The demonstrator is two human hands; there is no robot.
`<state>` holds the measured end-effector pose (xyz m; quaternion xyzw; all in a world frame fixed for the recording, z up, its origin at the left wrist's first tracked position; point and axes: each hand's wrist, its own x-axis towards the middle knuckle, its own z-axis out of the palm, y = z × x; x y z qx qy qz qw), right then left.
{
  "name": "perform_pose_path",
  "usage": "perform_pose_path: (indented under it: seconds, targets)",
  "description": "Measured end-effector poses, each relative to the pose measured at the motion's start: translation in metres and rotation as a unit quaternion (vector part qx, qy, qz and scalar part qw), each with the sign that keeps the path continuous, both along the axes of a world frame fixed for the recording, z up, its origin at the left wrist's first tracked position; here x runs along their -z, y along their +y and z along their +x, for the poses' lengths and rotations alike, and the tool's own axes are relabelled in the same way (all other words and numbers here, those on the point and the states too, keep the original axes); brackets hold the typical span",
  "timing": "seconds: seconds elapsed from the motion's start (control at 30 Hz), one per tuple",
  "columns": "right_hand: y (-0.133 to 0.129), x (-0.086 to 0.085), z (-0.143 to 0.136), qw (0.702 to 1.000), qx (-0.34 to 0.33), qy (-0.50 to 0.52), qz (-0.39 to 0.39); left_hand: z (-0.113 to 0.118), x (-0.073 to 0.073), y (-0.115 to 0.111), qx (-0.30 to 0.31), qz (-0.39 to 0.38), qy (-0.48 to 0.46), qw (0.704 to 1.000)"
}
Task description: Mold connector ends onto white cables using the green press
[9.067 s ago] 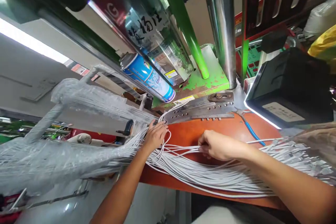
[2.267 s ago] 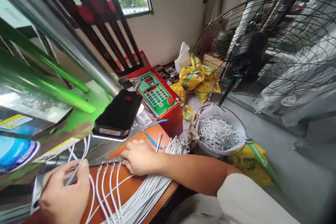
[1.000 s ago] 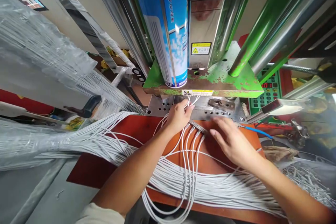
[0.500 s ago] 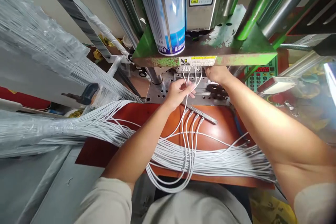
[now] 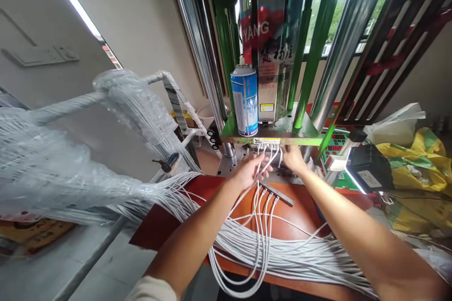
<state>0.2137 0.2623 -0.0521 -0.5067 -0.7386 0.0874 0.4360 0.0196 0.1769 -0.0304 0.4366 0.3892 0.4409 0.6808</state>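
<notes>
White cables [image 5: 271, 158] are hanging at six o'clock below the green plate [image 5: 305, 141]; the left hand [image 5: 248, 172] is touching them, fingers loosely parted, while the right hand [image 5: 293, 158] is reaching at three o'clock, its grip too hidden to tell. At five, a metal bar [image 5: 284, 198] is lying on the orange table [image 5: 293, 218]; at eleven, a blue can [image 5: 245, 103] is standing upright.

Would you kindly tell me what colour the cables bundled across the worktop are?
The bundled cables are white, seen best in the head view.
</notes>
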Motion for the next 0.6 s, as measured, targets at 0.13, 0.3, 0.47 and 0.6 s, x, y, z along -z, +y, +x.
perform_pose_path:
  seconds: [0.13, 0.3, 0.47, 0.6]
  targets:
    - [-0.058, 0.031, 0.013, 0.999, 0.019, -0.017, -0.029, 0.005, 0.006, -0.068, 0.035, -0.042, -0.007, 0.999]
    - [-0.112, 0.049, 0.013, 0.995, 0.072, -0.051, -0.056, 0.013, 0.025, -0.116, -0.047, -0.082, -0.025, 0.995]
    - [-0.114, 0.051, 0.024, 0.987, 0.121, -0.067, -0.084, 0.018, 0.012, -0.141, -0.066, -0.072, -0.014, 0.995]
    - [-0.112, 0.053, 0.044, 0.988, 0.077, -0.061, -0.118, 0.012, -0.011, -0.156, -0.028, -0.037, 0.011, 0.999]
